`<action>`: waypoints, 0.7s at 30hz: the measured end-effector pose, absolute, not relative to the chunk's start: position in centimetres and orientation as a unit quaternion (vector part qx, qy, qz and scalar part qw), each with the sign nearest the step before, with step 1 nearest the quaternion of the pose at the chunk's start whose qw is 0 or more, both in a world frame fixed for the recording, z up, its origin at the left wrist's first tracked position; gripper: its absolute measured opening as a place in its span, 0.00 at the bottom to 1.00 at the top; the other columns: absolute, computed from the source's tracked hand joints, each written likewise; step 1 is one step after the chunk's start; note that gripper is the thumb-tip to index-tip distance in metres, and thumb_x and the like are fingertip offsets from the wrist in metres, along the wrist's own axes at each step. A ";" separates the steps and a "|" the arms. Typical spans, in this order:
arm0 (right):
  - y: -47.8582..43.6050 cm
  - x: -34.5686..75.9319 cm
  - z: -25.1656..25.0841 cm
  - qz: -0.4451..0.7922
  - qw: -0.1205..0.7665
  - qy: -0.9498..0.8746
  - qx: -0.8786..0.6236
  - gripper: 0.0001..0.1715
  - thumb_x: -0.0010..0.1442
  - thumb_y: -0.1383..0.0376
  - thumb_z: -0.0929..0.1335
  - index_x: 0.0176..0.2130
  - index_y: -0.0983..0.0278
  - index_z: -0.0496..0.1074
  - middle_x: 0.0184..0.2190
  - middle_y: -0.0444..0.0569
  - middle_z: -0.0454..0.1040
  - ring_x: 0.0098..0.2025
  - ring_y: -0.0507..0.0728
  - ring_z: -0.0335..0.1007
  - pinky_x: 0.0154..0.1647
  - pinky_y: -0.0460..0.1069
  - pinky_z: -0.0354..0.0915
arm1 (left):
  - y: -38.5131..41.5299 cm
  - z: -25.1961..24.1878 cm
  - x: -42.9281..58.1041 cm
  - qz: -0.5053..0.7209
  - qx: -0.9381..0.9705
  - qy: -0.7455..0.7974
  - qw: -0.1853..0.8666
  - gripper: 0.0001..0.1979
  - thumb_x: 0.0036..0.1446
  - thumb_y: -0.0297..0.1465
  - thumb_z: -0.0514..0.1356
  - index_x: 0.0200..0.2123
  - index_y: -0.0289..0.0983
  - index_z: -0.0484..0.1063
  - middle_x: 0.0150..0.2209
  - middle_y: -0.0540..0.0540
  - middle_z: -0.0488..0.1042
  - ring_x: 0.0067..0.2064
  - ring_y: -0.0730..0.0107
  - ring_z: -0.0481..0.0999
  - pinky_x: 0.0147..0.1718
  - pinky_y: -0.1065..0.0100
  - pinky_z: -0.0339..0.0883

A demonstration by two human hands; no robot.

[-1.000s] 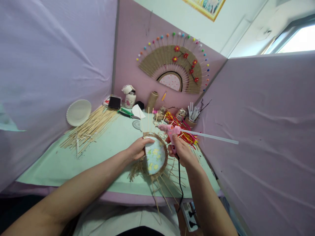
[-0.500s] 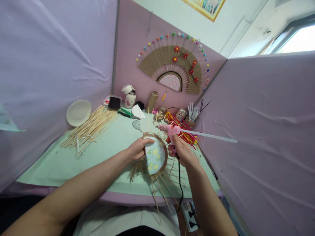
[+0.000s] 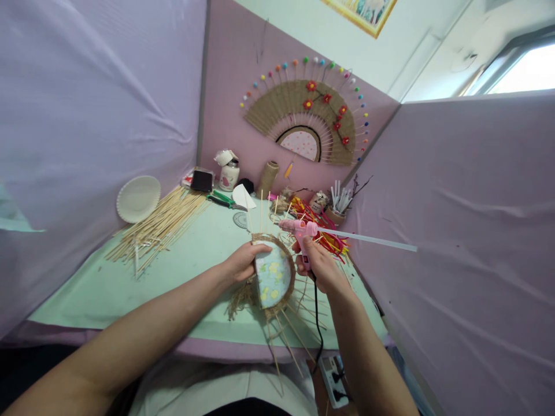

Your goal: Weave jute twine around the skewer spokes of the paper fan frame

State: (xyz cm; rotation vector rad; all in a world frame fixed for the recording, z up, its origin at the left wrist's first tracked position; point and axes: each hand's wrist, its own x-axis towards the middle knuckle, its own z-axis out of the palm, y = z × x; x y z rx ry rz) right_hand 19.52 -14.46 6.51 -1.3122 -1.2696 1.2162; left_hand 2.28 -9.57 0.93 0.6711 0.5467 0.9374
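Observation:
My left hand (image 3: 245, 260) is closed on the straight edge of a half-round fan base (image 3: 274, 276), its thumb lying over the patterned blue and yellow face. A brown twine border runs round the curve, and thin sticks (image 3: 292, 333) fan out from it. In my right hand (image 3: 318, 261) is a pink hot glue gun (image 3: 303, 229), gripped by its handle. Its nozzle points left, above the upper part of the border. A long clear glue stick (image 3: 368, 238) juts out of its back, and a black cord hangs down. Frayed twine (image 3: 241, 297) lies beside the base.
Bamboo sticks (image 3: 162, 225) are heaped at the left near a white scalloped plate (image 3: 139, 199). Green-handled pliers (image 3: 223, 200), a twine spool (image 3: 267, 179) and a jar (image 3: 229, 175) stand or lie at the back. A decorated fan (image 3: 303, 118) hangs on the partition. Below the table edge is a power strip (image 3: 333, 381).
Almost nothing differs. The glue stick's far end sits very slightly further left; both hands keep their holds and places.

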 end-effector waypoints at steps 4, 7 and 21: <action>-14.4 19.4 6.6 0.490 0.448 -0.514 -0.543 0.34 0.50 0.34 0.67 0.32 0.61 0.68 0.15 0.39 0.62 0.17 0.49 0.56 0.19 0.46 0.51 | -9.6 1.1 2.3 0.434 0.308 0.258 0.806 0.11 0.46 0.21 0.62 0.36 0.28 0.78 0.36 0.36 0.82 0.36 0.60 0.82 0.42 0.63 0.75; -14.8 19.7 6.8 0.467 0.454 -0.532 -0.542 0.34 0.53 0.34 0.65 0.34 0.62 0.68 0.14 0.39 0.62 0.17 0.49 0.55 0.19 0.45 0.50 | -9.6 1.1 2.2 0.438 0.305 0.269 0.802 0.11 0.46 0.20 0.62 0.36 0.28 0.78 0.36 0.36 0.82 0.36 0.60 0.82 0.41 0.64 0.75; -17.6 34.5 4.2 0.128 0.542 -0.428 -0.712 0.37 0.52 0.33 0.62 0.35 0.63 0.70 0.20 0.43 0.66 0.19 0.53 0.61 0.23 0.49 0.58 | -7.3 2.9 -0.2 0.451 0.227 0.310 0.805 0.06 0.55 0.23 0.59 0.35 0.29 0.77 0.30 0.39 0.82 0.31 0.61 0.82 0.40 0.63 0.76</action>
